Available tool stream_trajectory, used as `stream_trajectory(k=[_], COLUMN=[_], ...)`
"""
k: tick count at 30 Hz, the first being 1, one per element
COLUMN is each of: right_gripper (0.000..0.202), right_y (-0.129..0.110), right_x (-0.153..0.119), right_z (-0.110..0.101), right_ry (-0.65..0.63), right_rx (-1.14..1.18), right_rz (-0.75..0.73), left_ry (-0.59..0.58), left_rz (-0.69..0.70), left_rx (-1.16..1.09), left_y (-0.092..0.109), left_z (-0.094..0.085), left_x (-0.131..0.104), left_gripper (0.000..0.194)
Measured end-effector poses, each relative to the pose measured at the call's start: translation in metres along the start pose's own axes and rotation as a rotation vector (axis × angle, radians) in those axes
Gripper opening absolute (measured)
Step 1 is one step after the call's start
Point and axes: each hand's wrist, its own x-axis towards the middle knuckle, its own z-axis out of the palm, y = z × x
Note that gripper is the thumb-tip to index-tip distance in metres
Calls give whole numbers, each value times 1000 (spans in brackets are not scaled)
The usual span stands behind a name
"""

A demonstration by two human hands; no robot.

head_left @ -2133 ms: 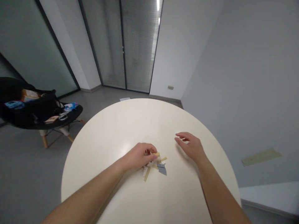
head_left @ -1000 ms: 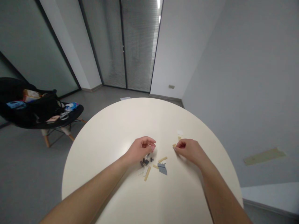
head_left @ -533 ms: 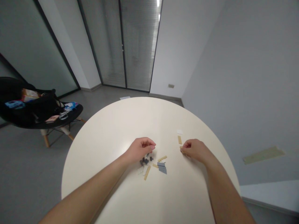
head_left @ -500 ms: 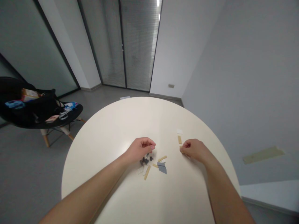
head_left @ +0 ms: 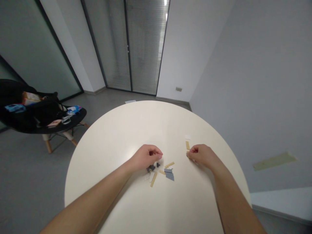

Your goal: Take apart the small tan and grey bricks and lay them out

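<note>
On the pale round table, my right hand (head_left: 198, 153) pinches a tan building-block plate (head_left: 187, 155) between thumb and fingertips. Just beyond it lies a second tan plate (head_left: 187, 145), in line with a small white piece (head_left: 187, 137). My left hand (head_left: 148, 157) hovers over a loose pile, thumb and fingers closed together; anything inside them is hidden. Under and beside that hand are small black pieces (head_left: 151, 168) and some clear or white bits. To their right sit grey wedge-shaped plates (head_left: 169, 175) and several tan strips (head_left: 153, 179).
The round table (head_left: 117, 130) has a curved edge all around. At the left stands a black chair (head_left: 24, 130) loaded with a black bag (head_left: 46, 110) and small packets. A glass door with blinds (head_left: 143, 48) and grey walls surround the table.
My right hand has shifted very slightly away from me and leftward with the tan plate, closer to the one beyond. My left hand stays almost still.
</note>
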Motion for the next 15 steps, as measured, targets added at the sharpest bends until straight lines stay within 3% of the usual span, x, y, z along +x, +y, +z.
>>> stream_trajectory(k=[4, 9, 15], right_gripper=[21, 31, 31], right_y=[3, -1, -7], right_x=[1, -1, -3], right_z=[-2, -3, -3], right_ry=[93, 151, 223], right_rx=[25, 66, 121], right_rz=[-86, -152, -150], left_ry=[-24, -203, -228], left_rz=[93, 327, 340], left_rx=[251, 580, 674], left_y=[9, 22, 23], left_z=[3, 16, 23], left_x=[-6, -14, -14], left_gripper=[21, 16, 15])
